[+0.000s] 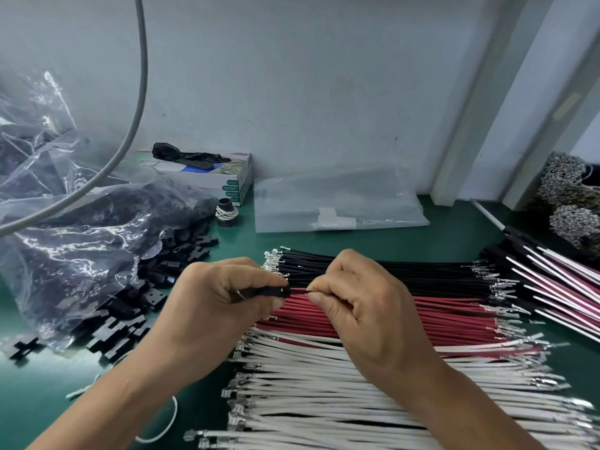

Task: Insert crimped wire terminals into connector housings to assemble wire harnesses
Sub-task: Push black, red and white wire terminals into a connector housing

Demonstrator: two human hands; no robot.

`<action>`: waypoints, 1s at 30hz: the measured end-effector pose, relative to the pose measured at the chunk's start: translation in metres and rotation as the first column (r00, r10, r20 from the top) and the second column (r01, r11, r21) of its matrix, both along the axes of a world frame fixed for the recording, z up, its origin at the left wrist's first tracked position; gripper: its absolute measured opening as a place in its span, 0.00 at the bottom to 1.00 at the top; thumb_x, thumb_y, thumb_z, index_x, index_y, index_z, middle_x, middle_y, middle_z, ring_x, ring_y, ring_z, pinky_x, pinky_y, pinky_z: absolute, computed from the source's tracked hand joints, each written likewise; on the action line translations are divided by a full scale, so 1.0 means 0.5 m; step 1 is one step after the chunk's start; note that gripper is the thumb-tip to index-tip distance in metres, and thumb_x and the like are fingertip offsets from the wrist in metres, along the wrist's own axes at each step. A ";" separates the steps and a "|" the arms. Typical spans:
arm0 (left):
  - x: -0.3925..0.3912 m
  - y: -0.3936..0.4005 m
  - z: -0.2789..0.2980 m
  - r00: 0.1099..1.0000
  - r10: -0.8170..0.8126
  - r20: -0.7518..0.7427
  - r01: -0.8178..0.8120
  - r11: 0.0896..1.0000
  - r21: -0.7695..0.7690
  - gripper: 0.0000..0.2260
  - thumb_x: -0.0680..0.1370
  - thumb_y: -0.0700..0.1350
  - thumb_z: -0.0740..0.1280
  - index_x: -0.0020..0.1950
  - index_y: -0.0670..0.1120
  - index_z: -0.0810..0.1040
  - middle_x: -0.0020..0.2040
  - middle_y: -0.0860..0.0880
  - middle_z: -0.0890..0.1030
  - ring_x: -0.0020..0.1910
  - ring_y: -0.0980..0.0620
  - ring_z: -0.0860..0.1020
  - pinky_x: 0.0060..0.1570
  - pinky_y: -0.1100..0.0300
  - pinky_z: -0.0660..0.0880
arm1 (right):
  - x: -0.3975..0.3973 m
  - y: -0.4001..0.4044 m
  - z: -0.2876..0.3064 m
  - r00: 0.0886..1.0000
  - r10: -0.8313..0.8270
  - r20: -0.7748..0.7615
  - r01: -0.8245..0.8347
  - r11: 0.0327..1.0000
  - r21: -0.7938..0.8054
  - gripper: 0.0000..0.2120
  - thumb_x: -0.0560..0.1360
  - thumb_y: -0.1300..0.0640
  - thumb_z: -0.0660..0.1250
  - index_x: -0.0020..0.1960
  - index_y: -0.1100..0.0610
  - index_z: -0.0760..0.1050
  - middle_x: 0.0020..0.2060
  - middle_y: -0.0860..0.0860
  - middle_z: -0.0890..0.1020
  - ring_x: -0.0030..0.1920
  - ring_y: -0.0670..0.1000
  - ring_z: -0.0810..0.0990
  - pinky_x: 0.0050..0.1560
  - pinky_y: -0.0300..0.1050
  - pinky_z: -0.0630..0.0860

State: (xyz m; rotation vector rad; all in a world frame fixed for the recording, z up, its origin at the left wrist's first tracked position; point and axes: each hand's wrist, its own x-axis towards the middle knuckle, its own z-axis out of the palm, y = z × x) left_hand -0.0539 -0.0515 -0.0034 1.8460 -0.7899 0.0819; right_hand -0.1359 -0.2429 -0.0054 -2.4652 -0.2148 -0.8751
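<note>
— So, what fills the frame?
— A green bench, with a clear bag of black housings at the left and rows of black wires, red wires and white wires across the lower right.
— And the hands?
— At centre, above the wires. The left hand has thumb and fingers curled round a small black connector housing. The right hand pinches a red wire between thumb and forefinger, its end meeting the housing.
</note>
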 end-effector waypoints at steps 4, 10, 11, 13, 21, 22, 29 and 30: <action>0.001 0.004 0.002 1.000 -0.009 0.022 0.009 1.000 0.003 0.16 0.70 0.36 0.80 0.48 0.56 0.88 0.39 0.52 0.85 0.36 0.53 0.83 0.39 0.56 0.81 | 0.000 0.001 -0.006 1.000 0.024 -0.011 -0.024 0.999 0.029 0.09 0.78 0.53 0.68 0.44 0.56 0.83 0.40 0.45 0.75 0.40 0.46 0.75 0.40 0.46 0.75; -0.002 0.006 0.007 0.996 -0.020 0.085 0.009 0.992 0.125 0.14 0.70 0.38 0.79 0.47 0.57 0.89 0.40 0.60 0.85 0.38 0.57 0.84 0.37 0.72 0.76 | -0.001 -0.001 -0.011 0.999 0.034 0.000 -0.034 0.999 0.005 0.08 0.78 0.54 0.68 0.44 0.55 0.82 0.40 0.44 0.74 0.41 0.45 0.75 0.41 0.44 0.75; -0.003 0.005 0.006 0.997 -0.027 0.075 0.018 0.992 0.128 0.14 0.71 0.37 0.79 0.47 0.58 0.89 0.41 0.59 0.85 0.38 0.57 0.84 0.37 0.71 0.76 | -0.001 0.000 -0.013 0.999 0.036 -0.002 -0.036 0.999 0.005 0.08 0.78 0.54 0.68 0.44 0.55 0.82 0.40 0.44 0.74 0.41 0.45 0.75 0.40 0.44 0.75; -0.006 0.003 0.004 0.997 -0.030 0.069 0.021 0.991 0.131 0.16 0.71 0.37 0.79 0.46 0.59 0.88 0.41 0.58 0.85 0.38 0.56 0.84 0.37 0.70 0.77 | 0.000 0.002 -0.015 0.999 0.040 -0.006 -0.040 0.999 -0.002 0.08 0.79 0.54 0.67 0.43 0.55 0.82 0.40 0.43 0.73 0.41 0.45 0.74 0.40 0.44 0.75; 0.002 0.000 0.000 0.995 0.039 -0.096 -0.045 0.997 -0.057 0.11 0.73 0.39 0.78 0.48 0.55 0.88 0.34 0.49 0.85 0.29 0.56 0.81 0.32 0.70 0.74 | 0.009 -0.012 0.013 0.970 -0.147 0.193 0.176 0.974 -0.144 0.04 0.77 0.53 0.72 0.47 0.53 0.84 0.40 0.45 0.76 0.42 0.48 0.74 0.39 0.43 0.74; 0.003 0.000 0.000 0.992 0.058 -0.111 -0.067 0.994 -0.083 0.11 0.73 0.39 0.77 0.50 0.54 0.87 0.34 0.48 0.85 0.28 0.57 0.80 0.30 0.71 0.74 | 0.008 -0.014 0.015 0.956 -0.160 0.244 0.205 0.964 -0.169 0.03 0.76 0.55 0.74 0.47 0.54 0.84 0.41 0.47 0.77 0.42 0.49 0.74 0.39 0.43 0.73; 0.010 0.001 -0.002 0.973 0.072 -0.221 -0.116 0.974 -0.194 0.09 0.70 0.45 0.76 0.50 0.50 0.87 0.33 0.47 0.85 0.26 0.56 0.79 0.28 0.69 0.75 | 0.002 0.014 -0.012 0.978 -0.111 -0.174 0.060 0.959 -0.276 0.08 0.75 0.45 0.72 0.52 0.45 0.84 0.42 0.40 0.76 0.46 0.45 0.73 0.45 0.44 0.74; 0.010 0.001 -0.004 0.972 0.069 -0.225 -0.114 0.974 -0.194 0.10 0.70 0.47 0.76 0.50 0.50 0.88 0.32 0.46 0.85 0.27 0.56 0.80 0.29 0.68 0.75 | 0.005 0.016 -0.012 0.975 -0.109 -0.193 0.061 0.969 -0.238 0.07 0.75 0.45 0.72 0.51 0.45 0.84 0.42 0.40 0.77 0.46 0.44 0.73 0.46 0.43 0.74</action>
